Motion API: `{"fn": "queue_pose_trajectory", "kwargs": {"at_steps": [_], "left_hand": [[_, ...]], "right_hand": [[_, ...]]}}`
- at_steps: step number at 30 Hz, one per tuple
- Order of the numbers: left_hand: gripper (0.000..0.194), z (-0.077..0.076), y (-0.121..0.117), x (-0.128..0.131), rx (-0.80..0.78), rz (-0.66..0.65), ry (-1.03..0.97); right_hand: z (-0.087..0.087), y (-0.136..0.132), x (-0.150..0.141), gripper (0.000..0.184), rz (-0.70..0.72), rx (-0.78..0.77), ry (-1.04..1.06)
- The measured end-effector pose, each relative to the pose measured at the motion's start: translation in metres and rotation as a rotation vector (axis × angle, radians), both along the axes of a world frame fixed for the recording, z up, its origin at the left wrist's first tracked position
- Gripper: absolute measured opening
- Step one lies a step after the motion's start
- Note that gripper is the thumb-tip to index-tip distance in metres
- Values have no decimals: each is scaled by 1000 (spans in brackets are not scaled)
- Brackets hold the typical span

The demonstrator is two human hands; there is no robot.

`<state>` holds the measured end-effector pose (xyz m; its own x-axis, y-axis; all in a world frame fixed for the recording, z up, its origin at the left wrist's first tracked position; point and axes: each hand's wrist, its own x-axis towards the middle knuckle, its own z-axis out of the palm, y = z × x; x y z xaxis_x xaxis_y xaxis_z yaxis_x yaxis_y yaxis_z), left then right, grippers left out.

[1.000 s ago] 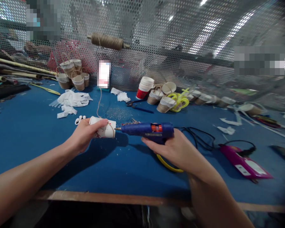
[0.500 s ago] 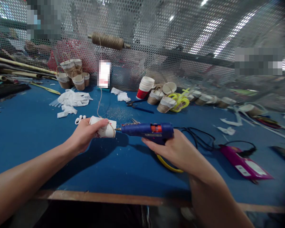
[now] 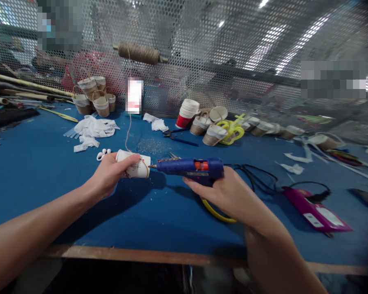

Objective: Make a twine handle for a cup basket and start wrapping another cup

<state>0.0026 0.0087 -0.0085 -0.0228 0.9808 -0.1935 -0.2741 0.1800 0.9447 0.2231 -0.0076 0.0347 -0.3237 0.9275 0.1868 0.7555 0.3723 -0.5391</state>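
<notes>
My left hand (image 3: pixel 108 173) is closed round a white paper cup (image 3: pixel 135 166) lying on its side above the blue table (image 3: pixel 33 171). A brown twine strand (image 3: pixel 128 130) runs from the cup up to a twine spool (image 3: pixel 139 53) hung on the mesh screen. My right hand (image 3: pixel 225 192) grips a blue hot glue gun (image 3: pixel 190 168) with an orange trigger part. Its nozzle points left and touches the bottom rim of the cup. A black cord (image 3: pixel 257 179) trails from the gun to the right.
A purple device (image 3: pixel 313 209) lies at the right. Scissors (image 3: pixel 179 136), white paper scraps (image 3: pixel 92 128), a stack of red and white cups (image 3: pixel 186 112) and twine-wrapped cups (image 3: pixel 93 96) sit toward the back. A person works behind the mesh at far left.
</notes>
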Motion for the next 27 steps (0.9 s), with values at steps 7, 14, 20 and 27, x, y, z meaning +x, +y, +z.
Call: {"fn": "queue_pose_trajectory", "kwargs": {"at_steps": [7, 14, 20, 27], "left_hand": [[26, -2, 0, -1, 63, 7, 99], [18, -1, -2, 0, 134, 43, 152], [14, 3, -4, 1, 140, 72, 204], [20, -1, -2, 0, 156, 38, 185]], "right_hand": [[-1, -2, 1, 15, -5, -16, 5], [1, -2, 1, 13, -8, 6, -23], [-1, -3, 1, 16, -24, 9, -46], [-1, -3, 1, 20, -58, 3, -50]]}}
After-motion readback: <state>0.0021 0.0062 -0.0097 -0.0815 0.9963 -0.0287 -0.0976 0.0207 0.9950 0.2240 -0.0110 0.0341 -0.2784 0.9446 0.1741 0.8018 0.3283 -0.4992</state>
